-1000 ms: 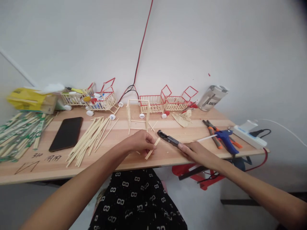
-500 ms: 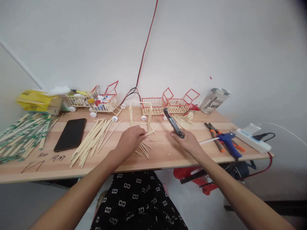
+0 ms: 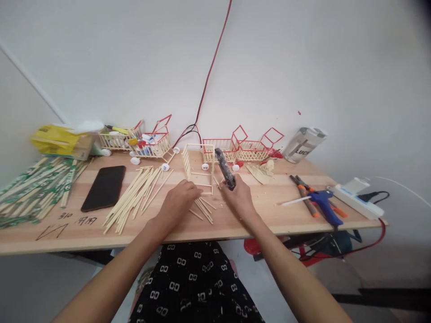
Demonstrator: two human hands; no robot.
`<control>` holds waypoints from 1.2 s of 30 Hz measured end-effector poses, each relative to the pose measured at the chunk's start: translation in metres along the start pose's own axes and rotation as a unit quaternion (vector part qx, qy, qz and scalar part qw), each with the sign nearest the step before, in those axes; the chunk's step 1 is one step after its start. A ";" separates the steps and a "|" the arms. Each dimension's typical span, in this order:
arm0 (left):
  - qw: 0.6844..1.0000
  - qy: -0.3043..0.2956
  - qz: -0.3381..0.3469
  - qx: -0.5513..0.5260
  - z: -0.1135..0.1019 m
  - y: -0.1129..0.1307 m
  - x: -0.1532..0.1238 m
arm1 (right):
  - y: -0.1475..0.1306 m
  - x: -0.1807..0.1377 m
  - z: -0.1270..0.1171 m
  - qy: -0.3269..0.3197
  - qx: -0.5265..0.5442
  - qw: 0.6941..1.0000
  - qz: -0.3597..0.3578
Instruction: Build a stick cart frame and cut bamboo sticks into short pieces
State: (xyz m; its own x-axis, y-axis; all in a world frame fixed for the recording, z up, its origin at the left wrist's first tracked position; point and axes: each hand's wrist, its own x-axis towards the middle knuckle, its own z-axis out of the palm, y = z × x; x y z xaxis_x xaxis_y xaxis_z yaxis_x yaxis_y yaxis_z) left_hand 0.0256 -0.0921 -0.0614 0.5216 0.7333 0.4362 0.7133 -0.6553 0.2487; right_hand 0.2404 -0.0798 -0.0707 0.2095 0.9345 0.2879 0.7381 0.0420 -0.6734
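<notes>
My left hand (image 3: 182, 199) is closed beside the front of a small open frame of wooden sticks (image 3: 186, 163). A thin wooden stick (image 3: 208, 194) comes out from its fingertips, toward the frame's right post. My right hand (image 3: 238, 197) grips a slim dark grey hand tool (image 3: 225, 168), its far end pointing up and away by the frame's right side. I cannot make out the tool's exact kind. A few short loose sticks (image 3: 205, 211) lie on the table between my hands.
A larger pile of sticks (image 3: 134, 197), a phone (image 3: 103, 188) and green-wrapped sticks (image 3: 37, 188) lie left. Behind stand small stick carts with red edging (image 3: 218, 143) and filled carts (image 3: 155, 146). Pliers (image 3: 306, 197), a blue glue gun (image 3: 325, 208) and a power strip (image 3: 358, 202) are right.
My right hand has carried the grey tool leftward, close to the frame's right side. My left hand stays low at the frame's front, and the stick at its fingertips now lies more level.
</notes>
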 end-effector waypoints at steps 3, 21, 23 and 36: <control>0.995 0.070 -0.041 -0.060 0.001 -0.005 -0.004 | 0.001 -0.003 0.003 0.019 0.013 1.000 0.001; 0.995 0.064 0.046 0.063 0.001 0.016 0.006 | 0.017 0.007 -0.004 0.155 0.188 0.970 0.019; 0.985 0.010 0.096 0.139 0.001 0.031 0.019 | 0.017 0.008 -0.005 0.163 0.217 0.962 0.021; 0.941 -0.137 0.171 0.258 0.047 0.081 0.086 | 0.030 0.010 -0.009 0.165 0.359 0.916 0.069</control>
State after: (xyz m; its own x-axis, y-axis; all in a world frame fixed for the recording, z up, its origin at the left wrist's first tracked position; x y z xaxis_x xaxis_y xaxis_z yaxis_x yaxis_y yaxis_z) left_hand 0.1508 -0.0735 -0.0444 0.8127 0.5611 0.1572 0.5773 -0.7383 -0.3487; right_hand 0.2705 -0.0721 -0.0812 0.5388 0.7956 0.2768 0.1029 0.2640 -0.9590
